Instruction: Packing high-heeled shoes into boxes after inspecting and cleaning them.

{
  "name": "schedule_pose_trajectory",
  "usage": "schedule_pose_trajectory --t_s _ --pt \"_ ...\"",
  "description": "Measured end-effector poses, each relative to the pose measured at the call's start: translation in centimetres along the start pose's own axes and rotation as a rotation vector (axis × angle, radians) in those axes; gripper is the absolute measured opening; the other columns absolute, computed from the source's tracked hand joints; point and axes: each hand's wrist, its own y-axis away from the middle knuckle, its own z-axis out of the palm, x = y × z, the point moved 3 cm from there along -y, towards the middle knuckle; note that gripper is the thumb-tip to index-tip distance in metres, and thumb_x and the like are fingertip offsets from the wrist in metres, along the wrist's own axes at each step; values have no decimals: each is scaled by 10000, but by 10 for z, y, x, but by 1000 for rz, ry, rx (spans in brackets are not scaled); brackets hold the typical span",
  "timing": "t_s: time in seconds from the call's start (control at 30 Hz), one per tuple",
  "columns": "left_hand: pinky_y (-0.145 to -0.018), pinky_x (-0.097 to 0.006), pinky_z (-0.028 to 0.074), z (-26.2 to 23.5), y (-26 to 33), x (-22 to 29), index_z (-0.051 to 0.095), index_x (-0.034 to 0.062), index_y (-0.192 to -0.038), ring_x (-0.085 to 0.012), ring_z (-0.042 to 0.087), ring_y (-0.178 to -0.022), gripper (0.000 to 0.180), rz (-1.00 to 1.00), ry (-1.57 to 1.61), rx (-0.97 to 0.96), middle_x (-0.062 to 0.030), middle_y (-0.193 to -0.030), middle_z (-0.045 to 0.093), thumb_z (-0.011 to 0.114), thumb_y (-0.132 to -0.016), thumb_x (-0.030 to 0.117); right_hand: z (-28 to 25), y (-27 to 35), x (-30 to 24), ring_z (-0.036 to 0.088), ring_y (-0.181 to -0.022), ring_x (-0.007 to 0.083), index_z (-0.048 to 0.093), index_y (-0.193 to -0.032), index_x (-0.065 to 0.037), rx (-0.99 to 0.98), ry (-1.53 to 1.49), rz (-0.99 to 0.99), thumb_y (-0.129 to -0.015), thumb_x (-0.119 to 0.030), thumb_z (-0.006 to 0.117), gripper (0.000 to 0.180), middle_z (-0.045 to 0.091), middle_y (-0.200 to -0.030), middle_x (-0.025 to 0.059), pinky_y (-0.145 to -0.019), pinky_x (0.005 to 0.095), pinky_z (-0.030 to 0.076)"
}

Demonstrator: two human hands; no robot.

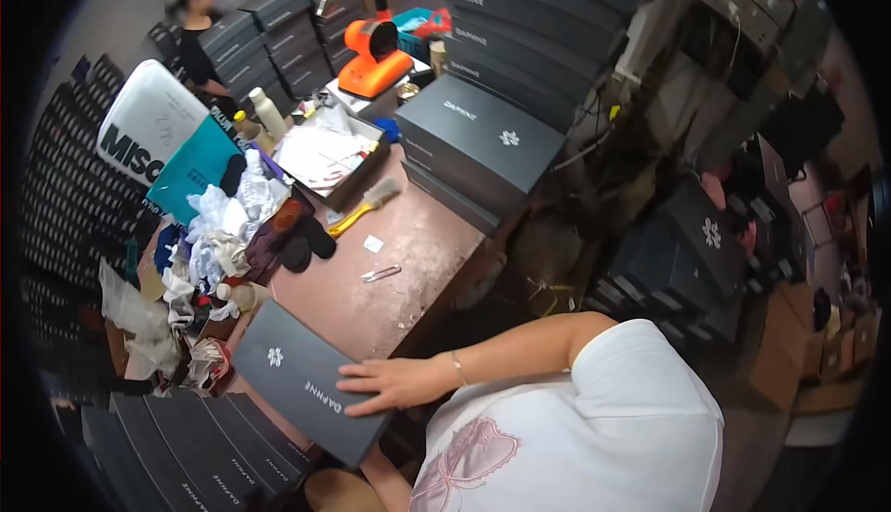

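A dark grey shoe box with a white flower emblem on its lid sits at the table's near left corner. My right hand rests on the right end of the lid, open, with its fingers spread. My left forearm comes up beneath the box's near edge; the box hides that hand and its fingers. Beyond the box, small thread snips and a white paper square lie on the pinkish tabletop. A yellow-handled brush lies farther back.
More grey boxes are stacked at the table's far right, and others stand at lower left. Crumpled cloths and paper heap along the left edge, near a paper-filled tray. An orange device stands behind. A person is far left.
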Motion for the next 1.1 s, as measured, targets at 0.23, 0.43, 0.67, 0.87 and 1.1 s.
schedule_pose_trajectory --t_s 0.23,0.43,0.67,0.87,1.1 --pt "-986 -520 386 -13 -50 27 388 65 -1375 -307 449 -1233 627 -302 -366 140 -110 -1388 429 541 -925 475 134 12 84 380 -1282 441 387 -1387 -59 182 -404 859 -685 -255 797 837 345 -1416 266 -1006 477 398" --pt "-918 -709 324 37 -57 58 407 126 -1364 -346 352 -1311 638 -449 -256 29 -85 -1417 394 584 -877 496 114 20 134 644 -749 348 610 -1020 89 30 -791 1367 -665 -411 811 645 637 -754 182 -716 404 524" --pt "-1085 -429 303 23 -67 122 303 48 -1437 -309 329 -1353 709 -24 -932 -248 -176 -1474 294 542 -918 467 89 -28 81 588 -819 152 603 -1066 -25 524 -1289 1267 -825 -444 691 491 604 -953 66 -747 332 493" --pt "-1043 -369 338 -18 -57 193 273 53 -1453 -245 403 -1281 693 176 -502 -173 -133 -1419 382 511 -945 461 123 -136 -25 613 -834 251 586 -1010 17 59 -617 702 -857 -348 675 405 633 -935 137 -760 330 493" --pt "-962 -339 427 -138 -61 183 380 15 -1380 -260 511 -1190 493 317 -758 297 -177 -1319 500 506 -905 56 114 -104 32 466 -1181 347 502 -1254 -109 -53 252 872 -686 -225 781 644 462 -1321 215 -914 473 407"
